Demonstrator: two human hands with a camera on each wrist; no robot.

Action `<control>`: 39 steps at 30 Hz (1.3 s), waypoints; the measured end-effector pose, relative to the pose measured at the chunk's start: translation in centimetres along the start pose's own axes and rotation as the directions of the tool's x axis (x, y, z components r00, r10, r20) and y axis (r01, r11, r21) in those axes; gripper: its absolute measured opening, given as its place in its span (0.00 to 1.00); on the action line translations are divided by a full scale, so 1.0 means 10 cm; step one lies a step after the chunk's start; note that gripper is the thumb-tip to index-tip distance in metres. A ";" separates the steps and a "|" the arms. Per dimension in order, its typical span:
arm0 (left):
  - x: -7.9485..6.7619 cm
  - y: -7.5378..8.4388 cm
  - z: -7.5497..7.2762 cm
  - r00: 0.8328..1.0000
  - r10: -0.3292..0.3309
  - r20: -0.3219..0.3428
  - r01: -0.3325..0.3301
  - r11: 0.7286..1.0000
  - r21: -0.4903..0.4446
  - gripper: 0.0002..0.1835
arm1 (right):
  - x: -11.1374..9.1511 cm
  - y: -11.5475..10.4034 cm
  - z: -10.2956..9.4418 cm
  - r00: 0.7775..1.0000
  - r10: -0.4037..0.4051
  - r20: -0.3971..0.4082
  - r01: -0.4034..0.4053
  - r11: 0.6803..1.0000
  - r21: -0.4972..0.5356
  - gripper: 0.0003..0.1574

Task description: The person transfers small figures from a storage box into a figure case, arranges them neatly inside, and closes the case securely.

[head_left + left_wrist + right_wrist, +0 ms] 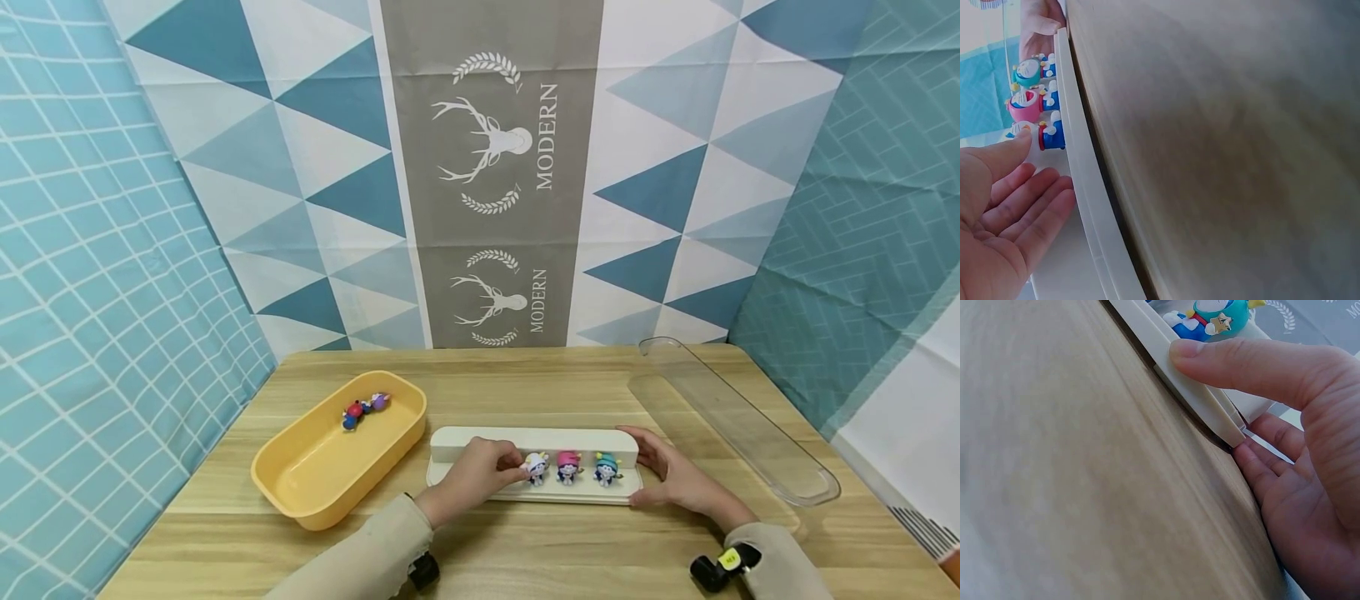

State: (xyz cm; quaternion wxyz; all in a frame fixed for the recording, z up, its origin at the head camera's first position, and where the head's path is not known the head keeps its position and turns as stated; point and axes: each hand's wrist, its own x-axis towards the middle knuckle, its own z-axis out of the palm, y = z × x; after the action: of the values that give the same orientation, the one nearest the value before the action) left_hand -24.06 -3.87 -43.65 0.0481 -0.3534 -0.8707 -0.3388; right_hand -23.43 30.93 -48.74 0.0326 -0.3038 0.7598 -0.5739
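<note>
A long white display stand (540, 492) with a raised back step lies on the table. Three small blue-and-white cartoon cat figurines stand on it in a row: one in a white hat (536, 468), one in a pink hat (568, 467), one in a teal hat (607, 468). My left hand (480, 473) is at the white-hatted figurine; its thumb touches the figurine's head while the other fingers (1029, 200) lie loosely bent beside it. With the thumb on the front edge and fingers at the end, my right hand (671, 479) grips the stand's right end.
At the left, a yellow basin (300, 475) holds several small figurines (366, 410), bunched near its far end. A long clear plastic cover (738, 421) lies on the right side of the wooden table (525, 558). Patterned cloth hangs behind the table's back edge.
</note>
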 end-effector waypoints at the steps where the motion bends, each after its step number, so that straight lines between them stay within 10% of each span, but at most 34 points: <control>1: 0.00 0.00 0.00 1.000 -0.001 0.002 0.001 1.000 -0.001 0.07 | 0.00 0.00 0.00 1.000 0.001 0.000 -0.001 1.000 0.000 0.63; 18: -0.07 0.02 -0.27 0.998 0.050 0.025 -0.052 0.992 0.113 0.04 | -0.01 0.01 0.00 1.000 -0.007 0.002 0.007 1.000 -0.004 0.63; 39: -0.15 -0.15 -0.82 0.981 0.194 -0.014 -0.170 0.893 0.417 0.09 | 0.00 -0.01 0.00 0.999 0.031 -0.008 -0.032 0.999 -0.005 0.64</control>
State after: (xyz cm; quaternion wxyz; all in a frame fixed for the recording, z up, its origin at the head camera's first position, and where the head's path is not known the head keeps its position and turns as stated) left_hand -25.21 -10.69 -38.68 0.1772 -0.4057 -0.8840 -0.1503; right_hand -23.38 30.87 -48.68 0.0377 -0.2895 0.7660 -0.5727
